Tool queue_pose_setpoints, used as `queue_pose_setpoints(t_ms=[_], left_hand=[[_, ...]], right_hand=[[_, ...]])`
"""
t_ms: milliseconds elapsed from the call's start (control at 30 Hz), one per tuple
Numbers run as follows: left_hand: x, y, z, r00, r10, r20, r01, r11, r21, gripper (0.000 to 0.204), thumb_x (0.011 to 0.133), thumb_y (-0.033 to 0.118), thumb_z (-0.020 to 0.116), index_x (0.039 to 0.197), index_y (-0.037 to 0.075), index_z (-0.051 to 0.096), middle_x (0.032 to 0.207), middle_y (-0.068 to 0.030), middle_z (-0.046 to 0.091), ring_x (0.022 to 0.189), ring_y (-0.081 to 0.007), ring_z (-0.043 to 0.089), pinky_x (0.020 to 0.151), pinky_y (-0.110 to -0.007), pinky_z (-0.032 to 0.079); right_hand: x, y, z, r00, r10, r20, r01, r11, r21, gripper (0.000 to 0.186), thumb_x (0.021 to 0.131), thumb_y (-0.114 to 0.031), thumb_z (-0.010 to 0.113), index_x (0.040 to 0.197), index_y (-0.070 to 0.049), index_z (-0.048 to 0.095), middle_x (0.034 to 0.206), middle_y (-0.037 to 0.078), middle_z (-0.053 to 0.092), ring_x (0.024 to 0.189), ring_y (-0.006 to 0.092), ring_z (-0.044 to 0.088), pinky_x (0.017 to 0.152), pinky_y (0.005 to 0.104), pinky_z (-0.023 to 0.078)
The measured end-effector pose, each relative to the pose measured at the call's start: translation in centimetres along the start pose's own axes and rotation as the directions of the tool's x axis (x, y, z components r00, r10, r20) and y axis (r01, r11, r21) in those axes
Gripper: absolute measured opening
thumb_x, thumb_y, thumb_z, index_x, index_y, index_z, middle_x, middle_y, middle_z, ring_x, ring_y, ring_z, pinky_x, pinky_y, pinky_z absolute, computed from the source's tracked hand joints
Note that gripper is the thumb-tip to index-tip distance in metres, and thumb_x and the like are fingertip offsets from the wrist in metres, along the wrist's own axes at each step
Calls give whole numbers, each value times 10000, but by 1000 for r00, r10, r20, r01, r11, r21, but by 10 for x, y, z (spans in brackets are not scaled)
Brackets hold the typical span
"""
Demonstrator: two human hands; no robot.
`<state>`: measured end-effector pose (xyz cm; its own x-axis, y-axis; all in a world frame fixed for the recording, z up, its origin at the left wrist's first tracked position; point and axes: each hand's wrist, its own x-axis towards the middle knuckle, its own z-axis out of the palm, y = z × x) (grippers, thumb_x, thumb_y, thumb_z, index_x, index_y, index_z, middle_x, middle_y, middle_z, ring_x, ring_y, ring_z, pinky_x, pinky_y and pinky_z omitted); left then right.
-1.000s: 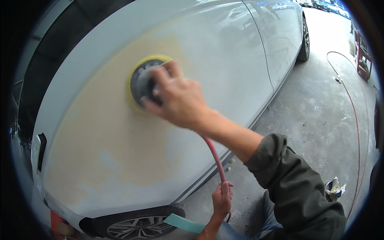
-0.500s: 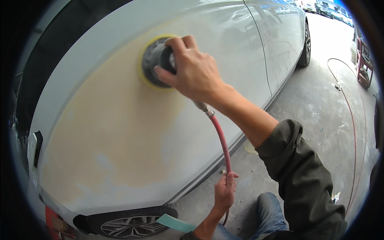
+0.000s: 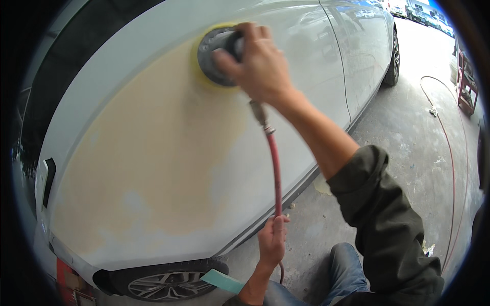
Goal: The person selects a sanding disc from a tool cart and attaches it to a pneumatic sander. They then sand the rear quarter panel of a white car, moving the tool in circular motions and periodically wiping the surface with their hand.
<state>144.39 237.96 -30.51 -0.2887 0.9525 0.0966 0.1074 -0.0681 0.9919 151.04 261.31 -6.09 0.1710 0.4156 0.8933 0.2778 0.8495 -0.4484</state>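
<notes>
My right hand (image 3: 263, 64) is wrapped over the top of a round air sander (image 3: 217, 56) with a dark body and a yellow pad rim. The sander lies against the white car door (image 3: 286, 148), near the upper edge of a broad beige filler patch (image 3: 148, 148). A metal fitting (image 3: 259, 113) joins the sander to a red air hose (image 3: 275, 173). Lower down, my left hand (image 3: 272, 239) is closed around that hose. A pale green strip (image 3: 223, 280) sits by my left forearm, in front of the wheel; what holds it is hidden.
The car's wheel (image 3: 166, 281) is at the bottom left, and another tyre (image 3: 393, 64) is at the far right. A thin red hose (image 3: 449, 153) trails across the grey concrete floor (image 3: 398, 132). Beyond it stands a red shelf cart (image 3: 467, 86).
The sander and my right hand have moved up and to the right along the panel. My left hand has shifted slightly left and up with the hose, which now hangs straighter.
</notes>
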Motion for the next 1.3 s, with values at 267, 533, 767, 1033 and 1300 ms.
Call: queue_pose_setpoints(t_ms=[267, 533, 767, 1033, 1300], left_hand=[[-70, -46, -64, 908, 107, -405, -131, 991, -32, 445, 1066, 436, 451, 894, 48, 586, 615, 55, 409, 476, -31, 333, 435, -221, 252], [-64, -34, -43, 979, -54, -199, 13, 979, -202, 427, 1076, 420, 450, 908, 48, 574, 610, 55, 390, 492, -37, 332, 449, -232, 254], [-18, -11, 13, 998, -32, 49, 37, 993, -112, 390, 1086, 366, 452, 978, 23, 604, 635, 45, 435, 544, -36, 390, 486, -232, 320], [17, 11, 56, 982, -22, 187, 24, 1000, -8, 392, 1089, 381, 433, 1039, 23, 583, 656, 64, 396, 530, -19, 341, 471, -206, 288], [-17, -28, 18, 995, 52, -91, -68, 982, -176, 377, 1091, 381, 420, 981, 54, 570, 643, 50, 400, 509, -29, 336, 462, -224, 277]], right_hand=[[-127, -209, 104, 843, -502, 192, 426, 842, 331, 377, 844, -206, 644, 1195, -87, 580, 1239, 261, 518, 715, 299, 626, 549, 398, 514], [-87, -166, 64, 874, -439, 207, 365, 876, 314, 506, 762, -311, 780, 1161, -94, 559, 1150, 232, 518, 696, 317, 670, 546, 421, 527], [-12, -50, -8, 976, -136, 170, 134, 991, 26, 528, 828, -352, 724, 1241, -71, 552, 1106, 250, 594, 854, 430, 669, 754, 486, 558], [34, 50, -53, 989, 68, 131, -53, 991, -120, 624, 865, -470, 659, 1306, -54, 509, 1151, 267, 577, 910, 455, 667, 827, 496, 542], [-38, -112, 29, 907, -362, 215, 343, 931, 123, 527, 781, -348, 766, 1184, -78, 560, 1183, 265, 544, 729, 377, 689, 611, 446, 574]])
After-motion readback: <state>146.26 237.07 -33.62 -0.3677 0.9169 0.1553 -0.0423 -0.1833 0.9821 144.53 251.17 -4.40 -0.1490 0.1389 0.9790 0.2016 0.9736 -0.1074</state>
